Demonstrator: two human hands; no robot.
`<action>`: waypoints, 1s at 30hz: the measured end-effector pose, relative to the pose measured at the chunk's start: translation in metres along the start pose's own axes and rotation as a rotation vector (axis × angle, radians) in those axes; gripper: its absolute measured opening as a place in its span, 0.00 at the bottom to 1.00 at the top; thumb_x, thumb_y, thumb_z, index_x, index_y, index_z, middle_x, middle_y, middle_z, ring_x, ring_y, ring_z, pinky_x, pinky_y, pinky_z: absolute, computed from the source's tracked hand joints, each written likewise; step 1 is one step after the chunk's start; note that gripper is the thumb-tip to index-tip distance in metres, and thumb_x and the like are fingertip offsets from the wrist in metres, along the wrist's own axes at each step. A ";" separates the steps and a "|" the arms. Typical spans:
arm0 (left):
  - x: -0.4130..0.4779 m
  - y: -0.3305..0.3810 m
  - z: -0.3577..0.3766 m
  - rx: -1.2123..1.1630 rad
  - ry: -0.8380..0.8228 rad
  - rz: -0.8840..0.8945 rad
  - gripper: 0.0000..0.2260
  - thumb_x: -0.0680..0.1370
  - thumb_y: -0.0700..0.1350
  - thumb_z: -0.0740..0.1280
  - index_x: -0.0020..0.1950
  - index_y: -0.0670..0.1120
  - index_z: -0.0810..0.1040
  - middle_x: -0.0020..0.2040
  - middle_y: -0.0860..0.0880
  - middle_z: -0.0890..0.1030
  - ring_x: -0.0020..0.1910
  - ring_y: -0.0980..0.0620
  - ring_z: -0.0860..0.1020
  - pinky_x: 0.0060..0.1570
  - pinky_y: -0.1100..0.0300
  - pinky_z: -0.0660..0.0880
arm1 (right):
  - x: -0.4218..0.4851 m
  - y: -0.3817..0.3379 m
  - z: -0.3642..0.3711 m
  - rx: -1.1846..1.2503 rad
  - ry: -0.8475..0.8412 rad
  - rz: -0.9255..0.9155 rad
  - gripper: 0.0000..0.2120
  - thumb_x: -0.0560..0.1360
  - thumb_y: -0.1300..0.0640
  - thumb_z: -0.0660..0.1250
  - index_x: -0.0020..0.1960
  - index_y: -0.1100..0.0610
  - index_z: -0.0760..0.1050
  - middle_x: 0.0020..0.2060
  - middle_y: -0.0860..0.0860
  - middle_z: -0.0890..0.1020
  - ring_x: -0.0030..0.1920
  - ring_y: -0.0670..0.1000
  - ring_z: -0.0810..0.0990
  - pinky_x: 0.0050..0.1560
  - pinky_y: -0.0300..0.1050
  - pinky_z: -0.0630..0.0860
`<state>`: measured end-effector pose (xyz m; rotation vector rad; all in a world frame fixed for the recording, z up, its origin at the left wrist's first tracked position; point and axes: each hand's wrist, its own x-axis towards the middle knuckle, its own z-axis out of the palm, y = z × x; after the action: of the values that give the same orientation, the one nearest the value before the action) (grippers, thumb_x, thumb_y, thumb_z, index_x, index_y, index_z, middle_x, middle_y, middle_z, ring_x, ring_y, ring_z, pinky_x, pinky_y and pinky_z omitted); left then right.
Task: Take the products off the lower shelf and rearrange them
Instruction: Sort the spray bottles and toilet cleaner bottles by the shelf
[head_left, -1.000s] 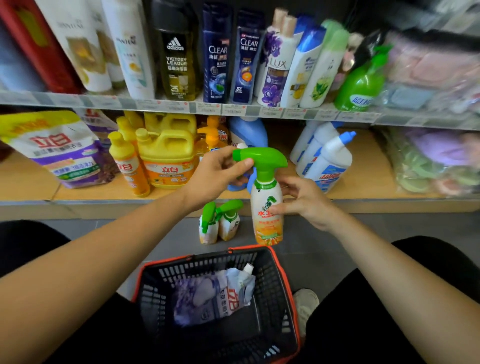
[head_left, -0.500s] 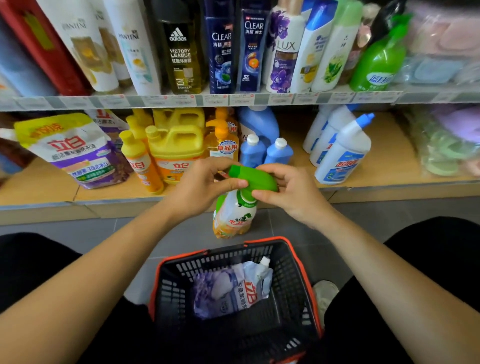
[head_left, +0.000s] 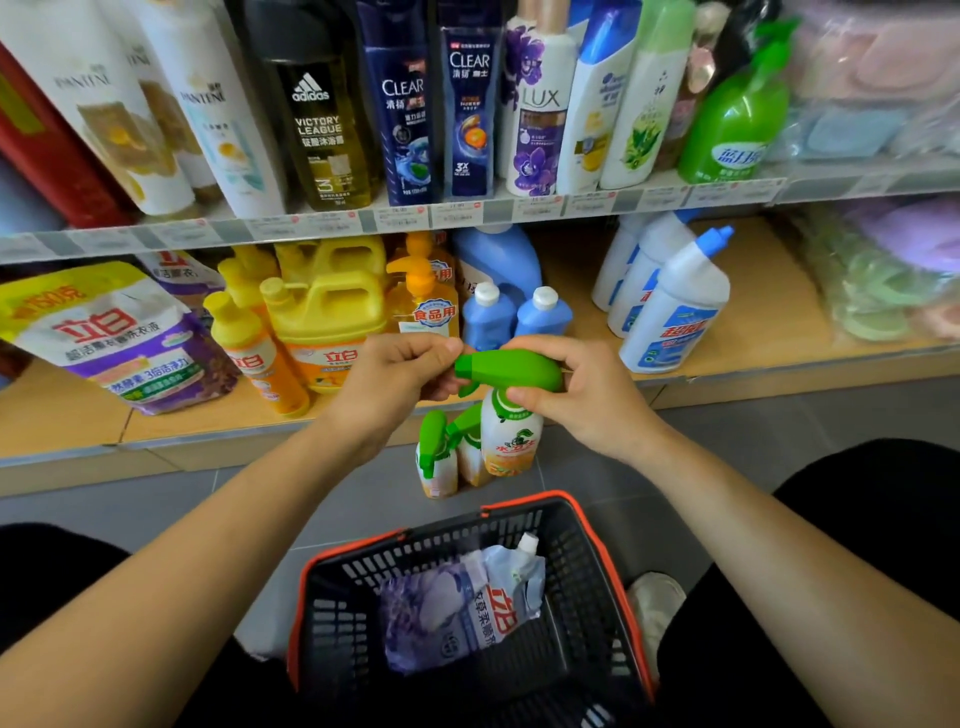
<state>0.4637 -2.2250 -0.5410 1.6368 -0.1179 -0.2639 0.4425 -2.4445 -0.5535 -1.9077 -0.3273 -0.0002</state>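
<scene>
Spray bottle (head_left: 511, 439) is held upright, long axis twelve-to-six, just before the lower shelf (head_left: 753, 296); right hand (head_left: 579, 397) grips its neck from three o'clock, left hand (head_left: 395, 376) pinches the nozzle (head_left: 466, 364) at nine.

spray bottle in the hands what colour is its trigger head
The trigger head is bright green; the head view shows it.

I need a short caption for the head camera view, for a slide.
Left hand and right hand grip a green-headed spray bottle before the lower shelf.
</scene>
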 end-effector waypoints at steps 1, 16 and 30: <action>0.002 0.000 0.002 -0.037 0.003 -0.035 0.08 0.81 0.42 0.67 0.46 0.44 0.85 0.34 0.48 0.83 0.34 0.55 0.78 0.38 0.65 0.77 | 0.000 0.001 -0.001 -0.001 0.006 0.004 0.20 0.71 0.61 0.77 0.60 0.49 0.79 0.52 0.48 0.85 0.52 0.45 0.83 0.56 0.45 0.80; 0.002 0.004 0.003 -0.054 0.022 -0.034 0.09 0.80 0.40 0.69 0.46 0.51 0.88 0.39 0.47 0.83 0.39 0.55 0.76 0.42 0.62 0.75 | 0.005 -0.001 -0.005 0.014 0.028 0.023 0.18 0.72 0.63 0.76 0.58 0.48 0.79 0.48 0.45 0.84 0.48 0.40 0.82 0.50 0.36 0.77; 0.000 0.000 0.005 -0.180 -0.038 -0.098 0.13 0.82 0.36 0.65 0.49 0.49 0.87 0.44 0.49 0.85 0.42 0.55 0.78 0.44 0.63 0.76 | 0.006 -0.003 -0.012 0.083 -0.006 0.044 0.18 0.72 0.66 0.75 0.58 0.50 0.80 0.49 0.46 0.85 0.51 0.42 0.83 0.53 0.38 0.79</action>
<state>0.4623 -2.2301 -0.5409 1.4606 -0.0415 -0.3702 0.4495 -2.4529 -0.5453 -1.8326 -0.2857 0.0475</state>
